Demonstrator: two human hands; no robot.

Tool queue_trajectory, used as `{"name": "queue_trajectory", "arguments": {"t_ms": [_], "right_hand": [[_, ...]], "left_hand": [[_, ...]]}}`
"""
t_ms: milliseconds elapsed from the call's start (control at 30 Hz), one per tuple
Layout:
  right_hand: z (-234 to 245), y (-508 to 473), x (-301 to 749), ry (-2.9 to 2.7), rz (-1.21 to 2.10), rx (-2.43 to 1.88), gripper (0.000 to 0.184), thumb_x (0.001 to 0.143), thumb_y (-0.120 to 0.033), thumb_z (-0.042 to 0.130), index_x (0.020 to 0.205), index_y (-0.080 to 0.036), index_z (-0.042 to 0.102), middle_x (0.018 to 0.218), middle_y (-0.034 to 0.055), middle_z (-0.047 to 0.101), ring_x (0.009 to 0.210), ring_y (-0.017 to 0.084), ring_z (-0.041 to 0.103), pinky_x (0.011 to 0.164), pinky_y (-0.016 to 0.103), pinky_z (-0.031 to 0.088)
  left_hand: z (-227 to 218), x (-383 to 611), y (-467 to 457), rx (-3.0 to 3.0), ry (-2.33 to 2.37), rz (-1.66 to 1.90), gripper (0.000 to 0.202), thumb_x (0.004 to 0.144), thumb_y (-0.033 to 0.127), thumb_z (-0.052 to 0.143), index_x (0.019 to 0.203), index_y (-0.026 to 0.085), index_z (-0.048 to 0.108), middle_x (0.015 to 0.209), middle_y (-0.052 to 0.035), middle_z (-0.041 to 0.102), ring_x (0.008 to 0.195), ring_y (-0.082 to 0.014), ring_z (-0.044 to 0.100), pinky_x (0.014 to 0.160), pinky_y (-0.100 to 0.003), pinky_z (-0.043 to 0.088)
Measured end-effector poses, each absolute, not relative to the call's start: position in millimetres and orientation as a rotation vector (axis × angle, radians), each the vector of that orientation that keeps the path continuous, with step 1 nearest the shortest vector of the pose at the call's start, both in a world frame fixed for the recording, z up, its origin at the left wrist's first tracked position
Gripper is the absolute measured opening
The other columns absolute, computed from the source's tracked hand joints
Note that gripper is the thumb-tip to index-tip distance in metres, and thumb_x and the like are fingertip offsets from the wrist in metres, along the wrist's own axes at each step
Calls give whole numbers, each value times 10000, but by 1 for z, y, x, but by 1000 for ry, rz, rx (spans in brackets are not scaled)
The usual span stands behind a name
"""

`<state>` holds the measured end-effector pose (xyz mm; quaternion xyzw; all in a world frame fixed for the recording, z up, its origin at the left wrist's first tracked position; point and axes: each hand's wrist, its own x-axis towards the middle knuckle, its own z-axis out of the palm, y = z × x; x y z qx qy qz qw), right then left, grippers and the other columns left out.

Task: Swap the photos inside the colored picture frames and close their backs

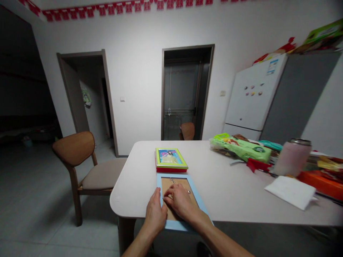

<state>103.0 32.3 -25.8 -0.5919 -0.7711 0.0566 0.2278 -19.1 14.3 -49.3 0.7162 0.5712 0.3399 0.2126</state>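
A light blue picture frame [196, 194] lies face down at the near edge of the white table, its brown backing board [173, 215] upward. My left hand [156, 213] grips the frame's left side, thumb over the rim. Across the board reaches my right hand [180, 200], its thumb and fingers pinched at a small metal clip by the left inner edge; the fingers partly hide it. Small metal fittings show at the board's top and right. Just beyond, a green picture frame [173, 166] with a picture of a figure lies on a red one [171, 170].
On the table's right are a green package [241, 148], a pink can-shaped container [292, 157], a white folded paper [292, 191] and an orange box [321, 182]. A wooden chair [73, 150] stands at the left, and a fridge [253, 96] at the back right.
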Motion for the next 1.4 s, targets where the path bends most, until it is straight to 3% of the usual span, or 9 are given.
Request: {"name": "queue_trajectory", "arguments": {"t_ms": [233,467,900,1133,1267,1400], "right_hand": [[-34,41,102,-2060,100,-1669,179,681,-262,502,710,-185,661,777,63,634,791,173,529,708,256,350],[-32,78,122,-1982,126,-1740,295,767,-284,390,798,-168,660,782,73,658,749,146,568,662,213,360],[-44,100,119,-1985,66,-1781,268,709,-202,408,763,-155,667,810,91,660,781,175,573,704,235,369],[-28,71,144,-1953,53,-1741,333,741,-319,383,855,-142,640,872,92,636,822,174,551,736,241,369],[-26,31,161,-2082,93,-1769,341,665,-406,475,867,-179,631,817,80,623,762,189,538,666,253,375],[-31,9,157,-2154,104,-1731,354,627,-356,511,935,-210,605,835,65,606,794,191,526,690,252,363]], "left_hand": [[-50,-18,12,1937,1585,952,596,636,62,431,1224,80,331,1276,-101,380,1172,-153,330,985,-241,226],[-51,-19,12,1957,1595,939,604,629,63,419,1226,66,323,1269,-110,388,1165,-161,339,980,-245,237],[-46,-17,11,1986,1606,881,606,636,58,421,1228,7,306,1270,-142,376,1165,-182,339,985,-240,232],[-51,-16,11,1967,1635,879,593,655,47,408,1235,5,292,1278,-133,366,1172,-174,319,990,-232,211],[-52,-15,11,1945,1635,892,597,654,45,416,1236,2,290,1272,-136,371,1166,-174,326,987,-222,209],[-53,-15,11,1957,1639,905,596,652,43,413,1234,-1,292,1272,-139,371,1169,-176,320,986,-225,204]]}}
